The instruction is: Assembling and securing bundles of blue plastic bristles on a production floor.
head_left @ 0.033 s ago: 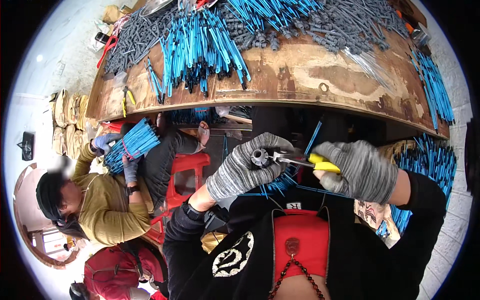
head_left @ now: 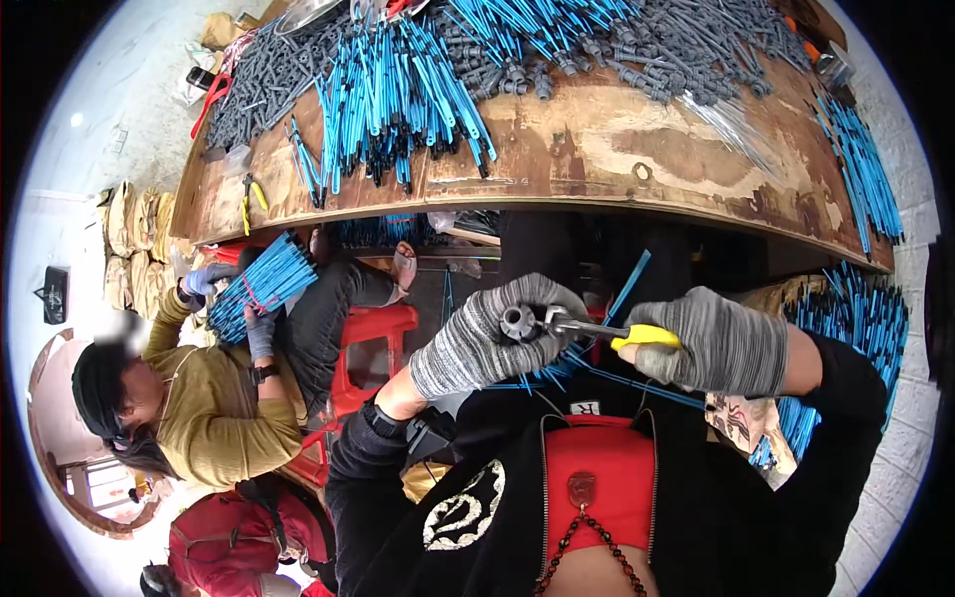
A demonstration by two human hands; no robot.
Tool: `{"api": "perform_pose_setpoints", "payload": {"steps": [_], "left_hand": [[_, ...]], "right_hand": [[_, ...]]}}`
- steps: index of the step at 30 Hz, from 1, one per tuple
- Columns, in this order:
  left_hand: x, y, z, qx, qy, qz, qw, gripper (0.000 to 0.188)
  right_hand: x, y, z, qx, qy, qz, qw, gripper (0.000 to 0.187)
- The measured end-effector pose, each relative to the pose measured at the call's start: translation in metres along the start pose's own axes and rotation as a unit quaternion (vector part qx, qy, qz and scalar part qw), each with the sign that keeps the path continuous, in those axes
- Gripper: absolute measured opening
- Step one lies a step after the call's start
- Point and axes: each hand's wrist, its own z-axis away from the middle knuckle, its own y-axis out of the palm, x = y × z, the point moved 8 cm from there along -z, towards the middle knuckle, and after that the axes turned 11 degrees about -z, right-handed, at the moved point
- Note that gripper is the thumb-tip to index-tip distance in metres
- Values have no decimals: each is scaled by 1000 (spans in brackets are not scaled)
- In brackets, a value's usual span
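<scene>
Gripping a small grey plastic fitting [head_left: 515, 321], gloved left hand [head_left: 487, 333], gloved right hand [head_left: 718, 345] clenching yellow-handled metal pliers [head_left: 607, 331], nose touching fitting.

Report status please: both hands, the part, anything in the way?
Left hand gloved, gripping grey plastic fitting. Right hand gloved, holding yellow-handled pliers, tips at the fitting. Nothing between the hands; wooden table ahead, co-worker to the left.
</scene>
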Motion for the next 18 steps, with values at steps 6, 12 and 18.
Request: {"api": "perform_pose_setpoints", "payload": {"steps": [6,12,18], "left_hand": [[12,3,1,27,-7,6,1000,28],[1,3,-3,41,-6,12,999,28],[-2,3,-8,52,5,-18,999,26]], "right_hand": [[-49,43,-6,33,136,-276,951,25],[-20,19,0,-16,49,-213,976,23],[-5,12,6,7,141,-202,969,25]]}}
